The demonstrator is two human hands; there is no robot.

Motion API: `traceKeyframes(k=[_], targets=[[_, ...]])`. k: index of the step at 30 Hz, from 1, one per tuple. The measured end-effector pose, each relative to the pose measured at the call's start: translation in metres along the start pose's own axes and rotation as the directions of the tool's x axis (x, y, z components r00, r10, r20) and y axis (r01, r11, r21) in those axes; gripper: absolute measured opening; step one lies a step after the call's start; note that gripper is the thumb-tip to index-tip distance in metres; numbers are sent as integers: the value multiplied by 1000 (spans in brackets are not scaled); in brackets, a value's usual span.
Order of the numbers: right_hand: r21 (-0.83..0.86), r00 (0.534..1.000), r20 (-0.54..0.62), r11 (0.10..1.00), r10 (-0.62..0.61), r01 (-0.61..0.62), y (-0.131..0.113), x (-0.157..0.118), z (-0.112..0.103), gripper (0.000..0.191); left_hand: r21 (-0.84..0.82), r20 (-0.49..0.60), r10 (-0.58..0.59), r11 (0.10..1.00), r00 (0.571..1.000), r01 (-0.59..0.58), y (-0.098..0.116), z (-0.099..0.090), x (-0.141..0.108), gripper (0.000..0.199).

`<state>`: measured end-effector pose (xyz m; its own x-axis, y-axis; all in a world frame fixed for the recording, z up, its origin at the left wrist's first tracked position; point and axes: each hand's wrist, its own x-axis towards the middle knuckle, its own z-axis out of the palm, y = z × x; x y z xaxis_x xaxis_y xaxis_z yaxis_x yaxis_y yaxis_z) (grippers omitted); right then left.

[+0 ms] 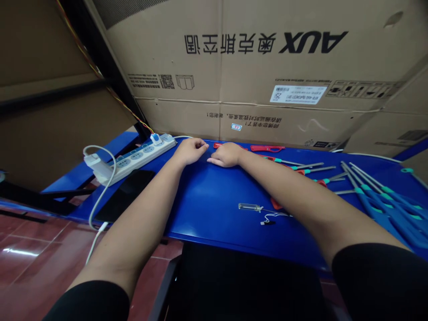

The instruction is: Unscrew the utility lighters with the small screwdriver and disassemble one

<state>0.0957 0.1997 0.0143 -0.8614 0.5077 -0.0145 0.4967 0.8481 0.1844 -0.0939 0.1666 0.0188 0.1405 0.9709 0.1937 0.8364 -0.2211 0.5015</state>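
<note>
My left hand (191,150) is over the far part of the blue table (207,196), its fingers curled together near the white power strip (143,154). Close to its right, my right hand (228,155) has bent fingers pointing left, beside a red piece (217,145) at the back. A narrow gap separates the hands. Anything between their fingertips is too small to make out. A red handle (267,148) lies just right of my right hand. Nearer me are a small clear part (249,207) and a white wire (272,215) with a black end.
Several blue-handled tools (384,205) with metal rods lie on the right, beyond red-handled ones (304,171) partly behind my right forearm. A black flat object (125,194) is at left beside a white cable (95,200). A large cardboard box (247,71) stands behind the table.
</note>
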Motion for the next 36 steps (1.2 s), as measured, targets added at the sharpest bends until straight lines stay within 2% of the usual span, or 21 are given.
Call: traceKeyframes(k=[5, 8, 11, 14, 18, 21, 23, 26, 27, 28, 29, 30, 31, 32, 33, 36], targets=[[48, 988, -84, 991, 128, -124, 17, -23, -22, 60, 8, 43, 32, 999, 999, -33, 10, -1, -5, 37], [79, 978, -96, 981, 184, -177, 22, -41, -36, 50, 9, 96, 98, 995, 991, -99, 21, 0, -10, 39], [115, 972, -96, 972, 215, -203, 16, -66, -47, 33, 26, 135, 152, 987, 979, -157, 27, 7, -13, 30], [144, 974, -89, 970, 208, -194, 2, -101, -54, 27, 67, 140, 168, 982, 976, -179, 25, 19, -10, 27], [212, 962, -78, 947, 263, -242, -12, -157, -51, 30, 77, 199, 167, 980, 966, -185, 17, 29, -3, 27], [251, 949, -70, 926, 307, -281, -21, -191, -44, 29, 60, 217, 158, 983, 963, -175, 16, 29, -2, 20], [333, 965, -28, 913, 260, -237, -30, -204, -38, 26, 59, 175, 170, 981, 970, -182, 21, 26, -5, 17], [478, 982, 40, 860, 182, -179, -47, -212, -31, 18, 63, 60, 242, 967, 968, -246, 45, 22, -19, 24], [483, 981, 50, 855, 188, -189, -52, -213, -29, 15, 47, 45, 302, 951, 952, -304, 56, 23, -26, 27], [468, 978, 57, 860, 200, -203, -57, -212, -27, 13, -23, 71, 440, 898, 895, -440, 68, 24, -34, 30], [448, 975, 62, 868, 211, -216, -60, -212, -25, 11, -121, 153, 571, 821, 806, -559, 80, 28, -42, 32], [435, 974, 63, 872, 218, -224, -63, -211, -23, 10, -203, 263, 656, 754, 707, -625, 91, 32, -51, 37], [435, 973, 63, 871, 221, -226, -65, -210, -21, 8, -250, 345, 696, 715, 629, -653, 100, 37, -58, 43], [449, 973, 62, 865, 220, -224, -67, -209, -20, 7, -259, 407, 700, 704, 586, -661, 108, 43, -65, 45], [466, 973, 60, 855, 223, -225, -68, -208, -18, 7, -256, 458, 687, 710, 565, -656, 114, 48, -71, 42], [492, 967, 72, 835, 245, -248, -70, -207, -15, 11, -260, 524, 643, 745, 559, -614, 122, 56, -79, 24]])
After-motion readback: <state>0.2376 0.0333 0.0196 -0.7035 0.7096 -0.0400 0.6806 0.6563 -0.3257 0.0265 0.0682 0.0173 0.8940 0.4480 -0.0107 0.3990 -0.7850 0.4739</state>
